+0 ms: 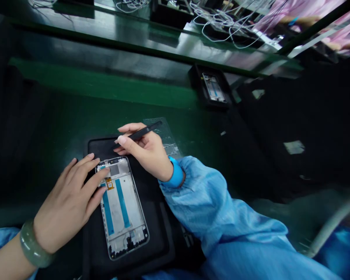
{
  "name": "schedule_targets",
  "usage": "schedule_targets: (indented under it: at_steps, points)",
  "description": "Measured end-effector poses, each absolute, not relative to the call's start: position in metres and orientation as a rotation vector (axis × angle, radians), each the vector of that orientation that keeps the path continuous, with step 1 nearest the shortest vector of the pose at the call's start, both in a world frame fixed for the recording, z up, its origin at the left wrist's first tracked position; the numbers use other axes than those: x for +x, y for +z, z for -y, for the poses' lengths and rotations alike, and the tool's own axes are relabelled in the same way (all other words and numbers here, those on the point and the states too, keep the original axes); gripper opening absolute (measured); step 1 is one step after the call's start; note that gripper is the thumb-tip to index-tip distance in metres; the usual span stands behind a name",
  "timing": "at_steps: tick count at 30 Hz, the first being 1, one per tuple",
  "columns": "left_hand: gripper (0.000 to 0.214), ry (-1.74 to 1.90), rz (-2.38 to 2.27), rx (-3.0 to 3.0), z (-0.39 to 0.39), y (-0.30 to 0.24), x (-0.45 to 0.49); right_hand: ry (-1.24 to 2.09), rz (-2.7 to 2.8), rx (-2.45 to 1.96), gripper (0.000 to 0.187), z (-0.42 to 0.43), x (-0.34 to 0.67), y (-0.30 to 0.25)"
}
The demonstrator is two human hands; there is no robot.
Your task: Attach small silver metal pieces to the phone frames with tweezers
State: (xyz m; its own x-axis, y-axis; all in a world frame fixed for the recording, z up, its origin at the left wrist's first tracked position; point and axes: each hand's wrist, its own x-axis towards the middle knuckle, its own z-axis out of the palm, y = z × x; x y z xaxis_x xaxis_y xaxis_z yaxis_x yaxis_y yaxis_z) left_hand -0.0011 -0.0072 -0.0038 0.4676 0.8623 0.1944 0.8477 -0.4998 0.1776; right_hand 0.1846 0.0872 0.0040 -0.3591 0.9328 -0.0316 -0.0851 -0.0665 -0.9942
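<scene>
Along the left edge, a pale green stone bangle point(32, 244) is circling the person's left wrist, and a blue sleeve point(2, 239) is showing below it. The left hand point(68, 202) is reaching in from the lower left, with its fingers point(87, 175) spread and resting on the upper left of a phone frame point(122, 210). The hand is steadying the frame rather than closing around it.

The phone frame is lying flat and face down on a black mat point(160, 241), tilted slightly. It has a silver rim, a pale inner panel, two blue strips and a small orange ribbon near the top.

Just to its right, and apart from the left hand, the right hand point(146, 149) is pinching slim black tweezers point(144, 131) between thumb and fingers. Their tips are hidden behind the fingers. A clear plastic sheet point(165, 132) is lying just behind this hand, on the green counter point(105, 83). A bright blue cuff point(175, 173) and a pale blue sleeve point(210, 206) are running toward the lower right.

Farther back, a second phone frame point(213, 87) is sitting in a black tray point(210, 103), and a tangle of white wires point(224, 23) is lying beyond.
</scene>
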Motion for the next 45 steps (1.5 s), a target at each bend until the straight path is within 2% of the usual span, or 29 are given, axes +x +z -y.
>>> schedule_targets:
  at_steps: [7,16,33,45]
  points:
    - [0.043,0.409,-1.540,2.603,0.005,-0.006,-0.003,1.499,1.612,-0.999,0.022,-0.091,0.185,-0.010]
    - [0.043,0.439,-1.545,2.621,0.006,-0.008,-0.002,1.361,1.800,-0.912,0.016,-0.083,0.187,0.001]
    - [0.042,0.445,-1.562,2.583,0.007,-0.008,-0.001,1.121,1.967,-0.918,0.012,-0.082,0.184,0.002]
    - [0.040,0.448,-1.575,2.522,0.006,-0.009,-0.001,1.069,2.061,-1.030,0.007,-0.084,0.178,0.004]
